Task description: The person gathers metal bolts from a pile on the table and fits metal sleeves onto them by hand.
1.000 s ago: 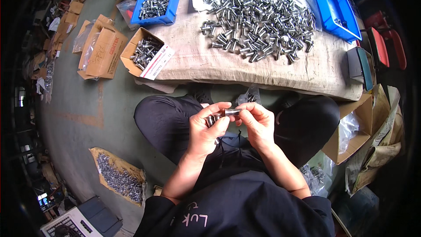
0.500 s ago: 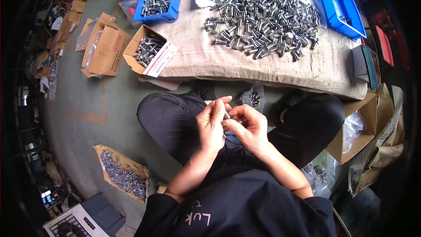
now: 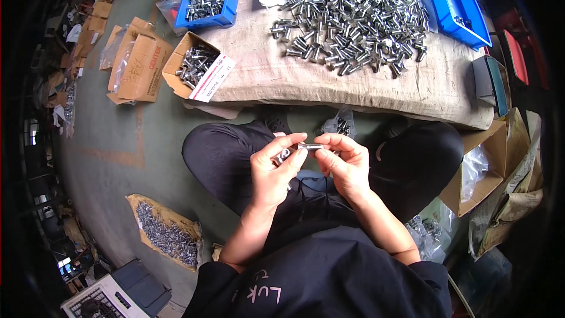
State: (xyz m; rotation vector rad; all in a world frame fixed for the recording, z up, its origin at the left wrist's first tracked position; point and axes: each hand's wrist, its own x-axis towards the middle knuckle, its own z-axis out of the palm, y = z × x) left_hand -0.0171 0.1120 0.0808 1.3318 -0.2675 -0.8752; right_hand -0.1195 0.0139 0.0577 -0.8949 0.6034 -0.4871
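Observation:
A shiny metal bolt (image 3: 310, 146) lies level between my two hands, above my lap. The thumb and index finger of my left hand (image 3: 269, 171) pinch its left end. Other bolts (image 3: 282, 156) rest in the curl of that same hand, one with its round end showing. My right hand (image 3: 348, 168) grips the bolt's right end between thumb and fingertips. Something small and dark shows by its curled fingers, too small to make out. Beyond my hands, a big pile of similar bolts (image 3: 353, 20) is spread on the cloth-covered table (image 3: 365, 95).
Bolts fill a blue bin (image 3: 232, 15) and a small carton (image 3: 176, 70) at the left. Another blue bin (image 3: 471, 36) holds a few dark parts. Between my knees lies a plastic bag of parts (image 3: 340, 125). Cardboard boxes (image 3: 144, 70) stand on the floor.
My hands have drawn slightly apart and turned, so the bolt now lies level and in plain sight. More bolts show in my left hand. The view has shifted slightly.

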